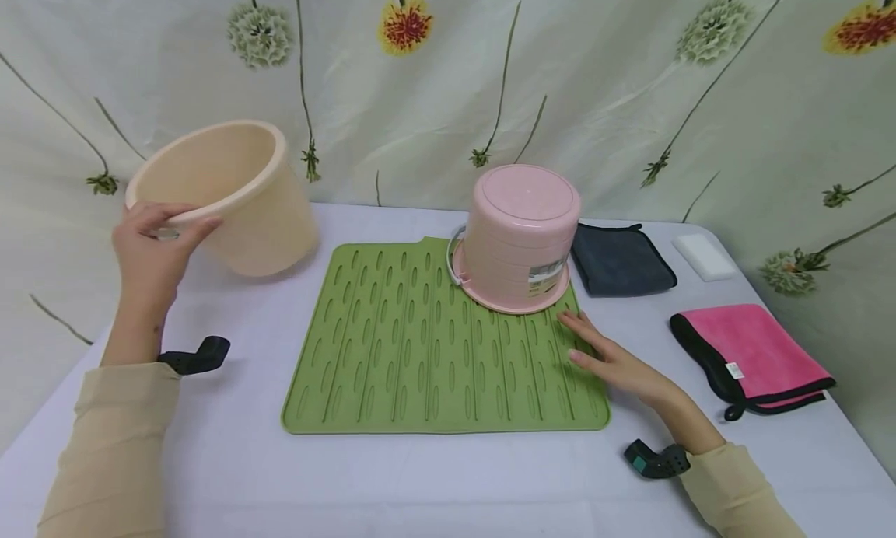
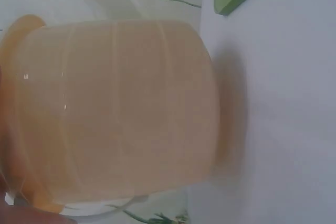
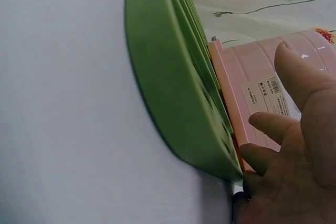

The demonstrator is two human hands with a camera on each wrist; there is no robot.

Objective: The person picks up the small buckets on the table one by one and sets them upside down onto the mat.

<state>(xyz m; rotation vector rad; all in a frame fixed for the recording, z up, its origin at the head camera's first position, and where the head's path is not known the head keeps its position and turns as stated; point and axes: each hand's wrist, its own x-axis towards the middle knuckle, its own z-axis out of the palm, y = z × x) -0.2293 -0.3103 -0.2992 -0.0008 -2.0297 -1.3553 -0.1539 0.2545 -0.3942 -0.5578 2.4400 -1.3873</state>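
My left hand [image 1: 150, 246] grips the near rim of a cream plastic bucket [image 1: 269, 219]. The bucket is tilted, its mouth up; in the left wrist view its base hangs over a shadow on the table. A thin bail handle [image 2: 105, 213] shows along its side there. Upside down on the back right of a green ribbed drying mat [image 1: 420, 351] stands a pink bucket [image 1: 521, 227], with a label near its rim. My right hand [image 1: 616, 363] is over the mat's right edge, fingers extended toward the pink bucket and holding nothing.
Right of the pink bucket lies a folded dark grey cloth [image 1: 619, 260]. A white block [image 1: 703, 256] is beyond it, and a folded pink cloth [image 1: 756, 355] with black edging lies nearer on the right. A flower-patterned curtain [image 1: 595, 79] hangs behind the white table [image 1: 420, 483].
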